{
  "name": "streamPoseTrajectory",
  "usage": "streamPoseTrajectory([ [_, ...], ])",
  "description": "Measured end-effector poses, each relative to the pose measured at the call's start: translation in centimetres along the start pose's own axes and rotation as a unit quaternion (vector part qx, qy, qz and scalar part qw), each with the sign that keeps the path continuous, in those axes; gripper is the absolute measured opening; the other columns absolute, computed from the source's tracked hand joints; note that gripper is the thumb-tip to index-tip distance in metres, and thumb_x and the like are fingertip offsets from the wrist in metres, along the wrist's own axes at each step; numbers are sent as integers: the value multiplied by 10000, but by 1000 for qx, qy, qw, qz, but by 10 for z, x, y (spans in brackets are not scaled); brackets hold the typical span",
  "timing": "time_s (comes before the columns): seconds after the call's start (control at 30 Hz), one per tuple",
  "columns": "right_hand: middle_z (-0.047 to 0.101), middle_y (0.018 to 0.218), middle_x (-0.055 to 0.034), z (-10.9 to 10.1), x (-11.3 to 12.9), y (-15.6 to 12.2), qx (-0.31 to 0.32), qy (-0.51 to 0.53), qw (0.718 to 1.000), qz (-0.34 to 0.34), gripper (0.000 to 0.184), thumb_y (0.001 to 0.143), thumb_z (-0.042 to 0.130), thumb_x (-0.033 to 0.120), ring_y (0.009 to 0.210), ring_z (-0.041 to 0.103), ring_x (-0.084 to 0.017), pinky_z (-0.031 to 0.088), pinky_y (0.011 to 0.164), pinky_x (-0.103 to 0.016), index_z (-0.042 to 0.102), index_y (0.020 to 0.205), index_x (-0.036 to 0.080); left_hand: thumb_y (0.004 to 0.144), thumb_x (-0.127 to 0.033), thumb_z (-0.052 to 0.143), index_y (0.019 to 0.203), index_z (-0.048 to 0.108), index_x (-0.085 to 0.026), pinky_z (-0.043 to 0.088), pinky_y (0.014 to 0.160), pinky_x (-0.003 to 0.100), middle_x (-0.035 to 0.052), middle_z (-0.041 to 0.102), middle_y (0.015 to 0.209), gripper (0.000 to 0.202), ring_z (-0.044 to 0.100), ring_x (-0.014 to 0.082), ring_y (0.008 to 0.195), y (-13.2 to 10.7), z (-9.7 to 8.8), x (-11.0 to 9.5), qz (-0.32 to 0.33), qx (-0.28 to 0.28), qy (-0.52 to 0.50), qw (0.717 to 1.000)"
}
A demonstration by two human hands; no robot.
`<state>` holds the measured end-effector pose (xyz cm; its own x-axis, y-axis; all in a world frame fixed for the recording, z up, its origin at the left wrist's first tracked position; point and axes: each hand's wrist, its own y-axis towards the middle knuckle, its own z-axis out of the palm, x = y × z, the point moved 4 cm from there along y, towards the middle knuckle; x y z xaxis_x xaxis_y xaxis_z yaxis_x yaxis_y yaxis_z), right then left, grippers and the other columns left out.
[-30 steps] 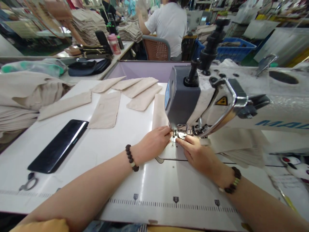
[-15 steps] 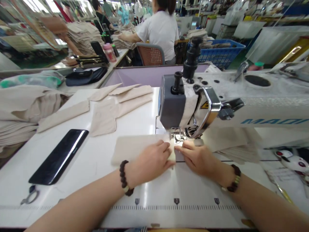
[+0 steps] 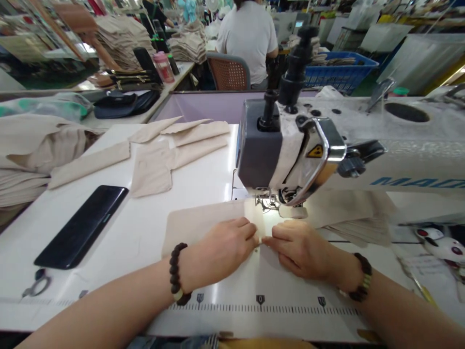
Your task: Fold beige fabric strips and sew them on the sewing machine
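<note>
A beige fabric piece (image 3: 203, 220) lies flat on the white table, its right edge just in front of the sewing machine's presser foot (image 3: 269, 206). My left hand (image 3: 227, 245) rests on this piece, thumb and fingers pinched at its right edge. Close beside it, my right hand (image 3: 301, 247) has its fingers curled, with thumb and forefinger pinched at the near right corner of the same piece. The two sets of fingertips almost meet. The sewing machine (image 3: 261, 150) stands just beyond my hands, its lamp lighting the needle area.
Loose beige fabric pieces (image 3: 152, 167) lie at the back left, a larger pile (image 3: 25, 155) further left. A black phone (image 3: 82, 228) and a small ring-handled tool (image 3: 38, 286) are on the left. More beige pieces (image 3: 345, 213) lie under the machine arm. A co-worker (image 3: 247, 39) sits ahead.
Both hands have come together at the fabric's near right corner, my right hand now pinching it. The fabric has turned slightly. The camera view has shifted a little.
</note>
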<state>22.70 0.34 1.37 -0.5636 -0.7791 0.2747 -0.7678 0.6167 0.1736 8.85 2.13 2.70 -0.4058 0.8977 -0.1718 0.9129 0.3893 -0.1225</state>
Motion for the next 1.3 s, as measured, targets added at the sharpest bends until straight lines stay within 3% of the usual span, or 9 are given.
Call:
streamPoseTrajectory([
  [0.2,480,670,-40,2,-3,2,-29,-11,999,17,346,916,276,147,574,379,-162,232,529,-305,620,894,121,899,-131,451,908,562,-110,470,794,311,72,537,911,114,495,193,883,2,6,8,-13,-5,1,1000],
  [0.43,540,751,-69,3,-12,8,-69,-16,995,69,308,867,332,131,663,484,-170,360,593,-273,611,993,94,895,-113,445,945,565,-87,459,882,323,90,537,1004,133,496,196,985,7,12,25,-26,-60,-6,998],
  [0.7,575,913,-109,13,-26,12,-58,-51,988,136,353,843,365,99,766,518,-195,425,694,-303,568,1131,123,891,-112,457,1072,537,-59,354,1036,305,133,509,1167,205,433,185,1159,16,7,39,-33,-109,9,993],
  [0.87,576,944,-124,13,-26,15,-61,-45,988,138,338,821,369,86,810,531,-231,448,727,-349,597,1071,95,887,-113,464,1043,559,-68,375,1019,292,107,554,1096,188,486,179,1103,22,6,48,-67,-136,6,988],
  [1.0,577,969,-124,15,-27,14,-59,-49,987,143,367,822,368,83,849,533,-233,449,764,-356,576,1125,95,891,-107,449,1059,555,-66,373,1020,302,109,556,1098,203,484,185,1110,23,7,51,-71,-159,8,985],
  [1.17,578,1006,-132,17,-28,13,-59,-61,987,139,402,817,367,77,876,533,-235,445,781,-356,549,1175,87,885,-115,468,1129,517,-49,342,1035,291,136,513,1188,257,428,193,1176,21,8,47,-73,-133,18,988],
  [1.3,587,934,-111,17,-28,10,-58,-65,986,145,400,819,364,86,854,544,-223,443,763,-333,553,1171,99,909,-115,394,1185,471,-82,336,1018,408,154,443,1273,288,387,245,1213,19,11,41,-119,-101,73,985],
])
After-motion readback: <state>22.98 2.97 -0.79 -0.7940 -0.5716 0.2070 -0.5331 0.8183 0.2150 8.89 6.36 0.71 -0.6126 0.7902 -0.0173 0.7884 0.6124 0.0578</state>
